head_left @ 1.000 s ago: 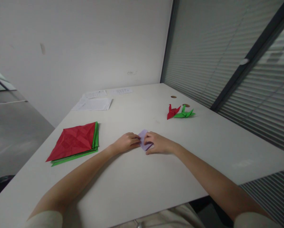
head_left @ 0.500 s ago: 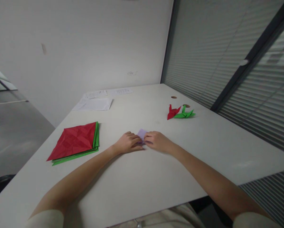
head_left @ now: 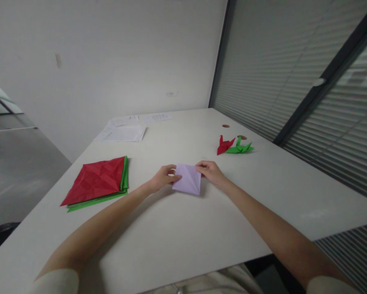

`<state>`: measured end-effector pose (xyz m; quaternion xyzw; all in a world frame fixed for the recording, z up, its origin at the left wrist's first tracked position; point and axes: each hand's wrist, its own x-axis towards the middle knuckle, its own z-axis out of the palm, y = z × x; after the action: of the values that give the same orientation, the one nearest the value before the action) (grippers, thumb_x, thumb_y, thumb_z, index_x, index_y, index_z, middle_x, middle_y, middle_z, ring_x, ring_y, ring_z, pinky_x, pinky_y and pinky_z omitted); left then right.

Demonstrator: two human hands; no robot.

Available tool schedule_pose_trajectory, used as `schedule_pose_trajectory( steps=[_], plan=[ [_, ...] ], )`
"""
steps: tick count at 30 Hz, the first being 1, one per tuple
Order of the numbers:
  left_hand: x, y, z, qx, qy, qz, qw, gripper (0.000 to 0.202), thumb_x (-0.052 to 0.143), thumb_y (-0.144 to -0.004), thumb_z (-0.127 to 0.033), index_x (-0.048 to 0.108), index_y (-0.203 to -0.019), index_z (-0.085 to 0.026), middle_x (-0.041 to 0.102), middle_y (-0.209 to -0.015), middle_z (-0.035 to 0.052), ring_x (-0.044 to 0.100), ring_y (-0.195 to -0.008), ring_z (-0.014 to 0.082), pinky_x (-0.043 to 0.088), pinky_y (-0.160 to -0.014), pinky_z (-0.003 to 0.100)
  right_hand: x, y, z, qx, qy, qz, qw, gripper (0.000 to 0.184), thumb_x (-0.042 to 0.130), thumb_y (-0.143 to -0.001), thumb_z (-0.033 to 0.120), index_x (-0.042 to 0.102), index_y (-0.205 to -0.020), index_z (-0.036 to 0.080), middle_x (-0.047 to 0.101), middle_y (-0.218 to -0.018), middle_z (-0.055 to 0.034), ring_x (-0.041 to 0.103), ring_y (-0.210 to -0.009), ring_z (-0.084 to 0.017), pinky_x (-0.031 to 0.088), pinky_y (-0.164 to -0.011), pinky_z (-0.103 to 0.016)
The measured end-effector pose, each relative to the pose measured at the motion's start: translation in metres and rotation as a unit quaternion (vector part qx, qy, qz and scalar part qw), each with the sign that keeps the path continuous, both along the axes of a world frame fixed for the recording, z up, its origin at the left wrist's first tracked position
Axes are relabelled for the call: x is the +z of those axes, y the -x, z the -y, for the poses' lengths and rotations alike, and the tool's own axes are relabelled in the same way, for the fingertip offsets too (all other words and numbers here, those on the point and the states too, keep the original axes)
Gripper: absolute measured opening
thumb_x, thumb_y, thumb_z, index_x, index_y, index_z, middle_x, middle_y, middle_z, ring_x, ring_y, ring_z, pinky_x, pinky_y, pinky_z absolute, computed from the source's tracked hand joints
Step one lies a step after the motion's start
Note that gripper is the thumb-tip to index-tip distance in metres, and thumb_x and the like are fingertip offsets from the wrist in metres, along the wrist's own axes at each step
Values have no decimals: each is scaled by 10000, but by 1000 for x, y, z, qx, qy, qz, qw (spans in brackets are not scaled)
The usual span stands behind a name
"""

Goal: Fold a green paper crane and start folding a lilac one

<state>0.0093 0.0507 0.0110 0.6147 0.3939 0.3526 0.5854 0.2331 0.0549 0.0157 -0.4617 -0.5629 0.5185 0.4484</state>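
Observation:
A small purple folded paper point(head_left: 188, 179), roughly square with crease lines across its face, is held up between both hands over the white table point(head_left: 159, 241). My left hand point(head_left: 165, 178) pinches its left edge, thumb on the front. At the upper right corner, my right hand point(head_left: 210, 171) grips the paper between thumb and fingers. The paper casts a shadow just to its right.
On the left lies a stack of red and green creased paper point(head_left: 99, 179). A red paper crane point(head_left: 224, 145) and a green paper crane point(head_left: 240, 146) stand at the right, near two round table holes. White printed sheets point(head_left: 125, 132) lie toward the wall; window blinds line the right side.
The purple paper, mostly covered by my hands before, now shows its broad face, tilted up toward me. My hands have moved apart to its left edge and upper right corner.

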Motion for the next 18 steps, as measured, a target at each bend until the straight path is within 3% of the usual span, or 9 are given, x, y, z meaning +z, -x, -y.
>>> schedule_pose_trajectory(
  steps=[2,5,8,10,12,14,16,18],
  plan=[
    [-2,0,1,-8,-22,-18,1000,432,792,-637,-403,656,-936,-123,661,-842,45,597,-663,108,470,-593,217,-2,1,0,28,3,39,999,219,700,-657,351,686,-749,153,674,-685,-18,604,-633,-141,483,-608,-261],
    [-3,0,2,-67,-50,-49,995,359,770,-666,-383,694,-889,-112,681,-819,51,597,-672,119,468,-612,229,-6,3,1,80,-13,70,994,282,712,-665,378,712,-819,142,712,-754,-44,626,-686,-156,477,-627,-265],
    [-4,-2,0,-109,-58,-69,990,368,742,-695,-398,711,-914,-103,682,-766,48,588,-643,121,458,-592,233,-12,4,0,111,-22,87,990,319,769,-601,406,700,-744,130,697,-693,-34,609,-636,-149,460,-579,-255],
    [-8,-2,-5,-87,-79,-85,989,389,738,-696,-401,709,-942,-102,654,-688,24,561,-591,107,433,-548,220,-15,3,-1,115,-16,95,989,333,786,-569,424,676,-679,129,665,-627,-15,572,-565,-127,423,-509,-233],
    [-13,0,-10,-29,-118,-111,986,400,733,-698,-401,702,-969,-109,612,-615,1,523,-536,96,403,-497,207,-18,1,-3,100,-8,103,990,342,784,-563,441,652,-640,135,616,-551,10,504,-474,-95,358,-430,-207],
    [-16,3,-12,24,-164,-130,977,374,718,-721,-385,690,-983,-119,635,-668,22,543,-558,106,431,-511,217,-21,-2,-5,75,-5,111,991,338,781,-568,442,639,-630,141,566,-490,32,436,-407,-71,303,-378,-192],
    [-15,5,-9,63,-242,-166,954,305,678,-772,-371,690,-970,-140,663,-791,59,589,-642,132,493,-585,255,-24,-4,-7,50,0,118,992,322,787,-567,421,637,-639,145,552,-473,38,423,-385,-69,309,-359,-190],
    [-12,5,-2,70,-346,-204,913,242,633,-826,-355,698,-956,-161,661,-939,92,624,-819,174,531,-746,316,-26,-5,-8,34,7,122,992,300,790,-573,390,640,-663,147,568,-486,32,451,-387,-81,353,-361,-199]
  ],
)
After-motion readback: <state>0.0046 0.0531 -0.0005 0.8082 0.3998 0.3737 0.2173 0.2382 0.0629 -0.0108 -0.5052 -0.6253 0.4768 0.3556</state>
